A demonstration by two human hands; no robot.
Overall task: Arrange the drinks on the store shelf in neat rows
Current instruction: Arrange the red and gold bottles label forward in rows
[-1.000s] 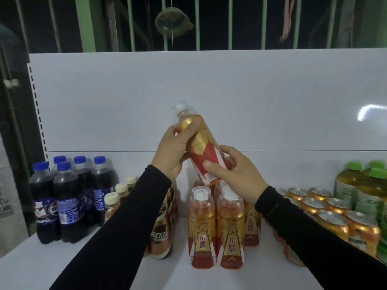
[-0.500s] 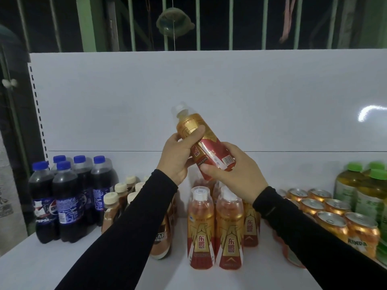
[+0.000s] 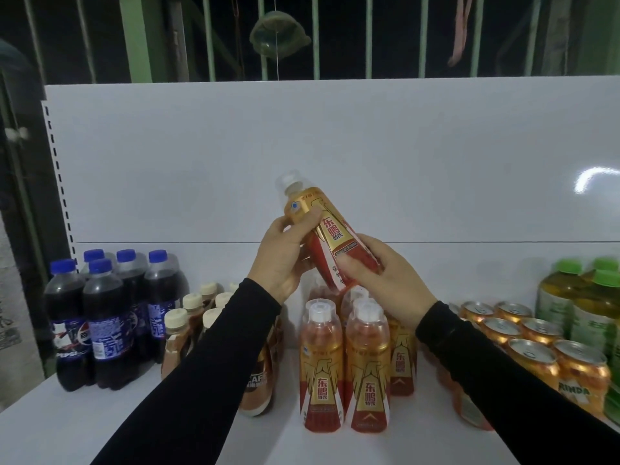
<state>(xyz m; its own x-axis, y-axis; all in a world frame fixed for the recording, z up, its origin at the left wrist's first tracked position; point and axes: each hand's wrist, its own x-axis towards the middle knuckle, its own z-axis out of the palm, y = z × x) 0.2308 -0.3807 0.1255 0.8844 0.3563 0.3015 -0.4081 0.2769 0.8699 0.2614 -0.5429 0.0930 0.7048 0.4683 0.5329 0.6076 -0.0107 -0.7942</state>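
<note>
Bottle (image 3: 330,234) in both hands' grip

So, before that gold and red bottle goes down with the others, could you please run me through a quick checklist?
1. Grip: left hand and right hand both hold the held bottle: ok.
2. Cap on: ok.
3. Bottle upright: tilted, cap to the left: not ok.
4. Label facing front: the brand characters face the camera: ok.
5. Matching rows standing upright: ok.
6. Free slot behind the rows: hidden by the hands: cannot tell.
</note>
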